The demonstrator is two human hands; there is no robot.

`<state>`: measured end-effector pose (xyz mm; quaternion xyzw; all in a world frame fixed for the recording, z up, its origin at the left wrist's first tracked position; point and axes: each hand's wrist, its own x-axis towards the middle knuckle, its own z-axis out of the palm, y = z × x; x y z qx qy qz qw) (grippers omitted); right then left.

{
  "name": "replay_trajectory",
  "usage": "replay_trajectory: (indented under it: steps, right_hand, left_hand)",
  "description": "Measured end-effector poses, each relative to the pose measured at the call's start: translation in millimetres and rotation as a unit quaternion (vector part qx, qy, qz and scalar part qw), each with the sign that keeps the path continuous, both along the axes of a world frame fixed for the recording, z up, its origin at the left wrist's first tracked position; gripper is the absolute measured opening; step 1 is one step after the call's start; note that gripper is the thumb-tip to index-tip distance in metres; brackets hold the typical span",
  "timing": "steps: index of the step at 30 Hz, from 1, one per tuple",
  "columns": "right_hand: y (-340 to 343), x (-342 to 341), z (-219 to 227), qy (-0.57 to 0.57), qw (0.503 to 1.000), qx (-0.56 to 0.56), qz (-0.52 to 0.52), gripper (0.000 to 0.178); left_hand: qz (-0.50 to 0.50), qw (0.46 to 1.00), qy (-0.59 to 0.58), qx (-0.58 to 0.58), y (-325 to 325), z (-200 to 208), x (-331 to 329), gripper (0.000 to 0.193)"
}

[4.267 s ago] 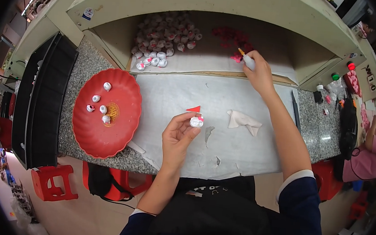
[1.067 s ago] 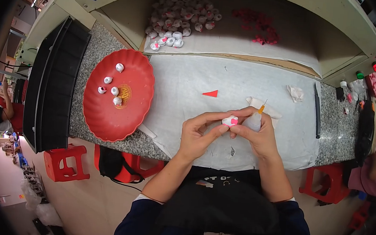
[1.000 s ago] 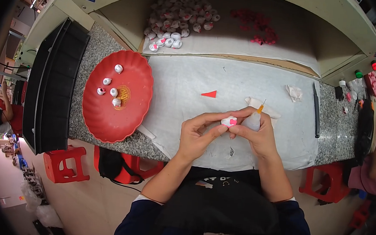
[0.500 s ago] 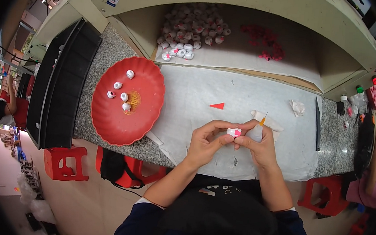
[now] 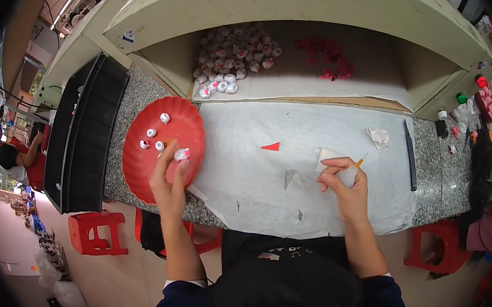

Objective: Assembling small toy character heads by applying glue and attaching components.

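Observation:
Between thumb and fingertips, my left hand (image 5: pixel 168 189) pinches a small white rounded piece with pink marks (image 5: pixel 182 154), above the right part of a scalloped red plate (image 5: pixel 137 170). Several similar white pieces (image 5: pixel 152 133) rest in that plate. Over the paper-covered worktop, my right hand (image 5: pixel 350 196) is closed on a small translucent squeeze bottle (image 5: pixel 347 175) with an orange needle tip pointing up and away. A crumpled tissue (image 5: pixel 324 158) lies just beyond the right fingers. The red triangular scrap (image 5: pixel 270 147) sits between my two hands.
A shelf (image 5: pixel 375 83) at the back holds a heap of white pieces (image 5: pixel 231 50) and a cluster of pink bits (image 5: pixel 327 58). Black trays (image 5: pixel 86 139) stand at left. A black pen-like tool (image 5: pixel 410 156) lies at right, near another crumpled tissue (image 5: pixel 378 137). Red stools (image 5: pixel 97 232) stand below.
My hands have parted. The left has carried the white piece leftward to the red plate, while the right stays over the paper with the bottle. The view has shifted slightly.

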<state>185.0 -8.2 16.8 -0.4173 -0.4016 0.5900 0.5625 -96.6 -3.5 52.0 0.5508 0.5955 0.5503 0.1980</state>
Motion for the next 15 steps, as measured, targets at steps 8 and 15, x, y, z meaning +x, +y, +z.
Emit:
replay_trajectory:
  steps: [8, 15]
  right_hand:
    - [-5.9, 4.3, -3.5, -0.009, 1.0, 0.006, -0.015, 0.016]
    - [-7.2, 1.3, -14.4, -0.115, 0.984, 0.125, -0.048, 0.034]
  left_hand:
    - [-0.114, 0.946, 0.297, 0.065, 81.2, 18.1, 56.3, 0.031]
    - [0.009, 0.854, 0.504, 0.129, 220.7, -60.1, 101.4, 0.029]
